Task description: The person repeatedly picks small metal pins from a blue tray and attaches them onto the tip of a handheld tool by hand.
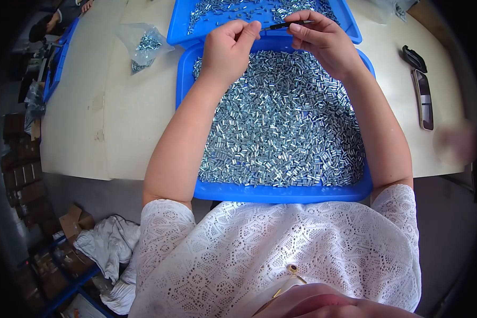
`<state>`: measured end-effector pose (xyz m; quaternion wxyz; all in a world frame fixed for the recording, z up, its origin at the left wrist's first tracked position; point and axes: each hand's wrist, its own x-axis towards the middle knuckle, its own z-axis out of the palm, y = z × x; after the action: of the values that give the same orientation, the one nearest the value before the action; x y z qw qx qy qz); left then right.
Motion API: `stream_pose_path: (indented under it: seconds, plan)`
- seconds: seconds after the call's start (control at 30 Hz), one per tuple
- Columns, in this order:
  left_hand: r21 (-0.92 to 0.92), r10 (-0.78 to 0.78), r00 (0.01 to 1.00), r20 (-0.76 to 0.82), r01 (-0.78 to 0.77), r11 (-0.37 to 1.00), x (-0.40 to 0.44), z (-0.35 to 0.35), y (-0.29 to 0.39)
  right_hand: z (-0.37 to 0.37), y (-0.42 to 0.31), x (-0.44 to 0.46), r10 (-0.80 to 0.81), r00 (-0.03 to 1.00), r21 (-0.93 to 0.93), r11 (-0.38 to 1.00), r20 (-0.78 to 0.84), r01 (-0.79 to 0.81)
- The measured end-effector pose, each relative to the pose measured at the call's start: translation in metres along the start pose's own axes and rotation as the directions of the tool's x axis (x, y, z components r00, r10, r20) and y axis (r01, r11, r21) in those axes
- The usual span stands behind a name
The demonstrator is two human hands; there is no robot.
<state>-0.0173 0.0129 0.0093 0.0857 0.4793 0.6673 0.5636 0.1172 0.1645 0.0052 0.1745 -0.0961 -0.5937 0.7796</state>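
Observation:
My right hand (326, 45) grips a slim black pen-like tool (281, 25) between thumb and fingers, with its thin end pointing left. Facing it, my left hand (229, 50) is closed in a pinch right at that end. Whatever sits between the left thumb and finger is too small and covered to make out. Both hands are raised over the far edge of a blue tray (281, 194) filled with short shiny metal pins (281, 122). Beyond it, a second blue tray (179, 24) holds a thinner scatter of similar pieces.
A clear plastic bag (146, 45) of metal pieces lies on the pale table (132, 111), left of the trays. On the right are a phone (423, 99) and a black object (413, 58). Another person's hand (53, 22) shows at the far left. Cardboard boxes (75, 220) stand below left.

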Motion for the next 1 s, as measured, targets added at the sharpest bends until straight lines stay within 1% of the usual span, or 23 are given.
stream_pose_path:
  seconds: [0.07, 0.1, 0.17, 0.2, 0.27, 0.3, 0.37, 0.4, 0.47, 0.5, 0.57, 0.6, 0.63, 0.67, 0.7, 0.73, 0.8, 0.83, 0.9, 0.93, 1.0]
  plan:
    - [0.1, -0.159, 0.987, 0.032, 0.155, 0.983, 0.0, -0.003, 0.003, 0.0, 0.0, 0.0, 0.002, 1.0, -0.001, 1.0, -0.008, -0.002]
    - [0.1, -0.159, 0.987, 0.032, 0.155, 0.983, 0.001, -0.002, 0.0, 0.0, 0.0, 0.0, 0.003, 1.0, -0.001, 1.0, -0.016, -0.003]
    - [-0.191, -0.089, 0.994, -0.056, 0.076, 0.979, 0.003, 0.001, -0.005, -0.003, 0.001, 0.001, -0.003, 1.0, -0.019, 1.0, -0.022, 0.002]
    - [-0.191, -0.089, 0.994, -0.056, 0.076, 0.979, 0.002, 0.001, -0.005, -0.003, 0.001, 0.001, -0.008, 1.0, -0.035, 0.999, -0.029, 0.007]
    - [0.036, 0.061, 0.998, 0.005, -0.061, 0.997, 0.0, -0.001, -0.003, -0.003, 0.001, 0.001, -0.006, 1.0, -0.027, 1.0, -0.025, 0.006]
    - [0.035, 0.061, 0.998, 0.006, -0.061, 0.998, 0.0, 0.0, -0.001, -0.002, 0.001, 0.001, -0.003, 1.0, -0.019, 1.0, -0.02, 0.002]
    - [-0.038, -0.104, 0.995, 0.007, 0.104, 0.994, 0.0, 0.001, 0.0, -0.001, 0.0, 0.001, -0.003, 0.999, -0.026, 1.0, -0.032, 0.002]
    - [-0.038, -0.104, 0.995, 0.006, 0.104, 0.994, 0.0, -0.001, -0.001, -0.001, 0.0, 0.001, -0.004, 0.999, -0.033, 0.999, -0.044, 0.002]
    - [-0.005, -0.267, 0.963, 0.048, 0.267, 0.964, 0.002, -0.006, -0.006, -0.003, 0.0, 0.002, -0.012, 0.998, -0.033, 0.999, -0.057, 0.01]
    - [-0.005, -0.266, 0.963, 0.049, 0.266, 0.964, 0.003, -0.007, -0.006, -0.004, 0.0, 0.002, -0.022, 0.997, -0.034, 0.999, -0.07, 0.019]
    - [-0.189, -0.431, 0.893, 0.129, 0.448, 0.874, 0.003, -0.008, -0.005, -0.004, 0.0, 0.002, -0.025, 0.997, -0.053, 0.998, -0.072, 0.021]
    - [-0.188, -0.429, 0.894, 0.129, 0.447, 0.875, 0.003, -0.01, -0.004, -0.004, 0.0, 0.002, -0.031, 0.997, -0.073, 0.997, -0.074, 0.026]
    - [-0.387, -0.455, 0.861, 0.227, 0.508, 0.77, 0.003, -0.012, -0.002, -0.003, -0.001, 0.002, -0.034, 0.997, -0.074, 0.997, -0.074, 0.028]
    - [-0.555, -0.455, 0.827, 0.33, 0.56, 0.615, 0.003, -0.015, -0.001, -0.003, 0.0, 0.002, -0.051, 0.996, -0.089, 0.995, -0.077, 0.044]
    - [-0.659, -0.365, 0.821, 0.44, 0.571, 0.489, 0.007, -0.022, -0.008, -0.002, 0.0, 0.001, -0.068, 0.995, -0.104, 0.993, -0.079, 0.06]
    - [-0.658, -0.365, 0.82, 0.441, 0.572, 0.489, 0.006, -0.021, -0.011, -0.001, 0.0, 0.0, -0.069, 0.994, -0.103, 0.993, -0.081, 0.06]
    - [-0.777, -0.431, 0.779, 0.456, 0.584, 0.233, 0.006, -0.019, -0.006, 0.002, 0.0, -0.001, -0.106, 0.992, -0.154, 0.984, -0.07, 0.094]
    - [-0.777, -0.432, 0.779, 0.455, 0.584, 0.234, 0.006, -0.017, -0.005, 0.002, 0.0, -0.001, -0.105, 0.992, -0.153, 0.984, -0.069, 0.094]
    - [-0.81, -0.443, 0.793, 0.419, 0.546, 0.212, 0.005, -0.014, -0.004, 0.003, 0.0, -0.001, -0.131, 0.99, -0.234, 0.965, -0.057, 0.114]
    - [-0.811, -0.443, 0.793, 0.419, 0.546, 0.211, 0.005, -0.014, -0.006, 0.003, 0.0, 0.0, -0.13, 0.99, -0.234, 0.965, -0.057, 0.114]
    - [-0.813, -0.43, 0.809, 0.401, 0.53, 0.24, 0.006, -0.012, -0.009, 0.004, 0.0, 0.0, -0.158, 0.987, -0.285, 0.948, -0.037, 0.141]
